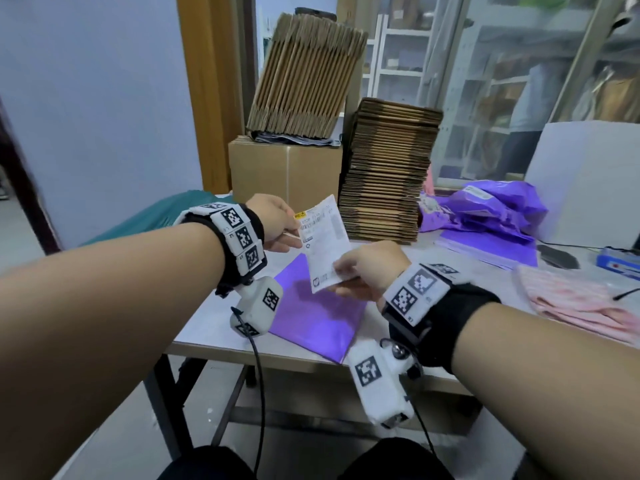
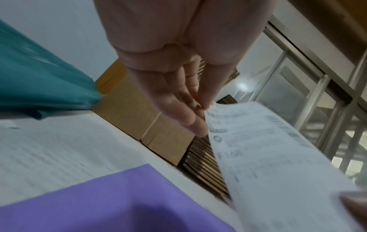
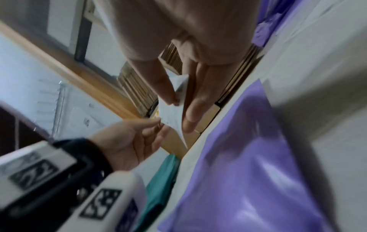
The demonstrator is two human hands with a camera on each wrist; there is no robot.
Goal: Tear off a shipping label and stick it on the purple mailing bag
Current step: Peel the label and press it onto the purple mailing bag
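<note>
- Fingers (image 1: 294, 242) of left hand (image 1: 277, 221): pinch the upper corner of the white printed paper shipping label (image 1: 323, 242).
- Fingers (image 1: 341, 268) of right hand (image 1: 370, 271): pinch its lower edge; label hangs between both grips, in the air.
- Flat glossy purple plastic mailing bag (image 1: 318, 317): on the desk (image 1: 204, 327), directly below the fingers.
- Handling, judged: label light, limp, prone to curl and cling; best held by opposite edges. Bag looks slippery.

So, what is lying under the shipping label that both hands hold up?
Under the shipping label, pinched by the left hand and right hand, a flat purple mailing bag lies on the white table. The label and right hand cover part of the bag.
</note>
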